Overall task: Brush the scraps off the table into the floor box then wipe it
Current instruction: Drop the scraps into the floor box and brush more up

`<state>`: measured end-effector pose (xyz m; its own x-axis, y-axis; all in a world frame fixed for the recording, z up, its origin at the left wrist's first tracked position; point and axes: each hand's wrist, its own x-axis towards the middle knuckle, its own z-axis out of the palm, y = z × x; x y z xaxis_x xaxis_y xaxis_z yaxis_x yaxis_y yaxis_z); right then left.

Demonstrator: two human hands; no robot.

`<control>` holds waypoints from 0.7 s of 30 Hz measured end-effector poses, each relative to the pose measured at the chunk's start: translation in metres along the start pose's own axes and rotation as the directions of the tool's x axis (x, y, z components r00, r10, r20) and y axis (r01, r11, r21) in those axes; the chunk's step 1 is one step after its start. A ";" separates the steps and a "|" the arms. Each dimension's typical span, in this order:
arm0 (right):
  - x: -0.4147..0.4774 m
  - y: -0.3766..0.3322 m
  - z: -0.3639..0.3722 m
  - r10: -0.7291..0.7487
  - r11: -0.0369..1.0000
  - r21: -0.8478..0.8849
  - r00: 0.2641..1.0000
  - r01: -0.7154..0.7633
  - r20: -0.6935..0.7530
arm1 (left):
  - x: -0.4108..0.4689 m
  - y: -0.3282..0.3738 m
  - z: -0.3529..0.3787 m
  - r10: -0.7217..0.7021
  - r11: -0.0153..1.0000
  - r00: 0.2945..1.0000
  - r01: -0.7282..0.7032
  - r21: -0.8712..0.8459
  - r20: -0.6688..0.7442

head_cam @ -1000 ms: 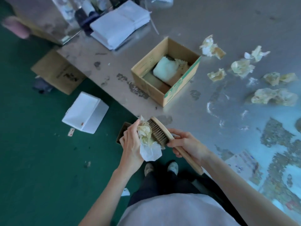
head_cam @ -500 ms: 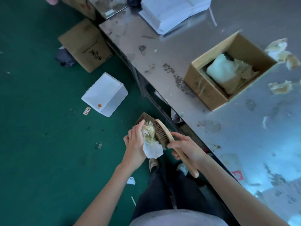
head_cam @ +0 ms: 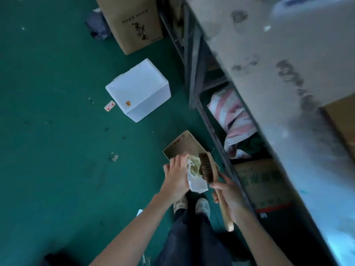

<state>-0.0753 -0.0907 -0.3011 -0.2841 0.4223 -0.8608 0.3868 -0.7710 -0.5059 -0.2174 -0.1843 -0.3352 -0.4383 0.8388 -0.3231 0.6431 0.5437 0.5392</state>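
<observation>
My left hand (head_cam: 175,178) clutches a wad of crumpled paper scraps (head_cam: 195,170), pale yellow and white, pressed against the bristles of a wooden brush (head_cam: 208,168). My right hand (head_cam: 228,194) grips the brush by its long handle. Both hands hover over a small open brown cardboard box (head_cam: 179,145) standing on the green floor beside the table. The stained metal table (head_cam: 269,60) runs along the right side; its scraps are out of view.
A white box (head_cam: 140,89) and a large brown carton (head_cam: 132,22) stand on the green floor to the left. Under the table sit a striped bag (head_cam: 233,116) and a printed carton (head_cam: 263,185). My feet (head_cam: 192,205) are below my hands.
The view has swung down and left from the tabletop to the floor. My hands with the brush and scraps have moved from the table edge to above the floor box.
</observation>
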 end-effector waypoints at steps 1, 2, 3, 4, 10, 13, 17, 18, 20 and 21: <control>0.022 0.007 0.000 0.017 1.000 0.008 1.000 -0.017 -0.005 | 0.013 -0.012 0.016 -0.012 1.000 1.000 0.012 0.024 0.020; 0.045 0.015 -0.001 0.030 1.000 0.010 1.000 -0.030 -0.008 | 0.026 -0.025 0.033 -0.028 0.999 0.999 0.027 0.038 0.032; 0.066 0.023 -0.003 0.049 0.999 0.008 0.999 -0.049 -0.012 | 0.038 -0.037 0.051 -0.046 0.998 0.997 0.044 0.034 0.056; 0.092 0.033 -0.006 0.063 0.998 0.006 0.998 -0.063 -0.014 | 0.053 -0.051 0.072 -0.065 0.998 0.995 0.065 0.011 0.082; 0.196 0.077 -0.021 0.073 0.988 -0.125 0.987 -0.092 -0.143 | 0.104 -0.107 0.163 -0.205 0.966 0.962 0.229 -0.125 0.181; 0.220 0.088 -0.025 0.077 0.987 -0.128 0.981 -0.100 -0.179 | 0.120 -0.120 0.188 -0.281 0.916 0.929 0.335 -0.223 0.242; 0.232 0.091 -0.026 0.060 0.988 -0.126 0.979 -0.086 -0.196 | 0.131 -0.125 0.198 -0.387 0.792 0.881 0.469 -0.392 0.271; 0.232 0.091 -0.027 0.052 0.988 -0.134 0.980 -0.079 -0.193 | 0.133 -0.124 0.199 -0.407 0.745 0.868 0.495 -0.447 0.283; 0.231 0.089 -0.027 0.043 0.987 -0.143 0.981 -0.071 -0.187 | 0.135 -0.124 0.201 -0.449 0.657 0.840 0.542 -0.525 0.305; 0.229 0.088 -0.028 0.041 0.988 -0.142 0.982 -0.068 -0.185 | 0.136 -0.124 0.201 -0.475 0.608 0.822 0.565 -0.558 0.315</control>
<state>-0.0821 -0.0489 -0.5449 -0.1008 0.4708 -0.8765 0.5259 -0.7226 -0.4487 -0.2304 -0.1322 -0.6018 -0.4679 0.4398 -0.7666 -0.2075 0.7885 0.5790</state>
